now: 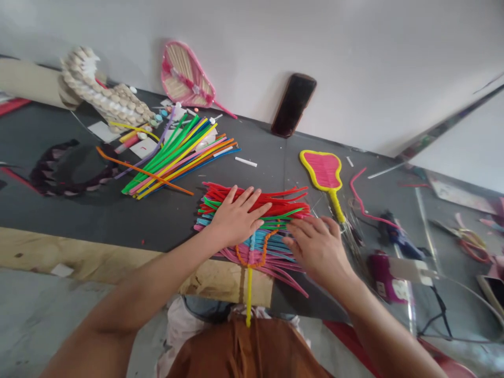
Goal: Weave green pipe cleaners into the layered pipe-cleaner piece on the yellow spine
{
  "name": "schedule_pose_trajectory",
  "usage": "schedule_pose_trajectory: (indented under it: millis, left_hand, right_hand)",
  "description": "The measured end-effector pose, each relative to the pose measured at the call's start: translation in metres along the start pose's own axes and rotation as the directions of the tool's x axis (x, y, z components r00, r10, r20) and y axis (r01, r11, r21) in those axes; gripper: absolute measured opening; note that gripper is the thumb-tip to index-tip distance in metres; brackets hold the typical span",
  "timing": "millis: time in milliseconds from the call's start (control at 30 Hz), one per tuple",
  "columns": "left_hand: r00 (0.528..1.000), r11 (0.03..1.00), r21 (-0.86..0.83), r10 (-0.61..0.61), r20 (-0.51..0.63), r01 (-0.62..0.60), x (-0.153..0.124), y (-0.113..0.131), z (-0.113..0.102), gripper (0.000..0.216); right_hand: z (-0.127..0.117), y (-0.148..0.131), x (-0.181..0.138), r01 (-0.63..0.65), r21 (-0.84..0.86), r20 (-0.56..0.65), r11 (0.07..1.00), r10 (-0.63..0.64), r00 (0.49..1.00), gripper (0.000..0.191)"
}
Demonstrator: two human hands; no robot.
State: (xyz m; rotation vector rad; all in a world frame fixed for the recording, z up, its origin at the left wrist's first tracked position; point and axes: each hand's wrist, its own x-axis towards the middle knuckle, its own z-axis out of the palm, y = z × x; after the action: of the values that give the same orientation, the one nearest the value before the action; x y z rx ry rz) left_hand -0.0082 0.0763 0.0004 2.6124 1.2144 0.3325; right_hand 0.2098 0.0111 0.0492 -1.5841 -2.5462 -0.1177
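A flat woven piece of pipe cleaners (275,202), with red, green, blue and pink rows, lies on the dark mat (169,215) in front of me. An orange loop and a yellow stem (249,294) hang off its near edge. My left hand (236,215) lies flat on the left part of the rows, fingers spread, open. My right hand (318,247) rests on the right part, fingers curled down onto the green and blue strands; whether they pinch one is unclear.
A loose bundle of coloured pipe cleaners (177,152) lies at the back left. A finished pink and yellow paddle (325,173) sits to the right, another pink one (185,79) leans on the wall beside a phone (293,105). Glue guns (389,268) lie at the right.
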Motion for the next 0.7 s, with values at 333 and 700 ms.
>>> schedule_pose_trajectory:
  millis: [333, 700]
  left_hand:
    - [1.0, 1.0, -0.003, -0.012, -0.008, 0.012, 0.0, 0.0, 0.003, 0.049]
    - [0.998, 0.999, 0.013, 0.037, -0.043, -0.037, -0.003, 0.001, 0.0, 0.044]
  right_hand:
    - [0.017, -0.012, 0.025, 0.107, -0.092, 0.143, 0.99, -0.094, 0.985, 0.039]
    - [0.007, -0.029, 0.049, 0.029, 0.022, 0.046, 0.999, -0.03, 0.998, 0.046]
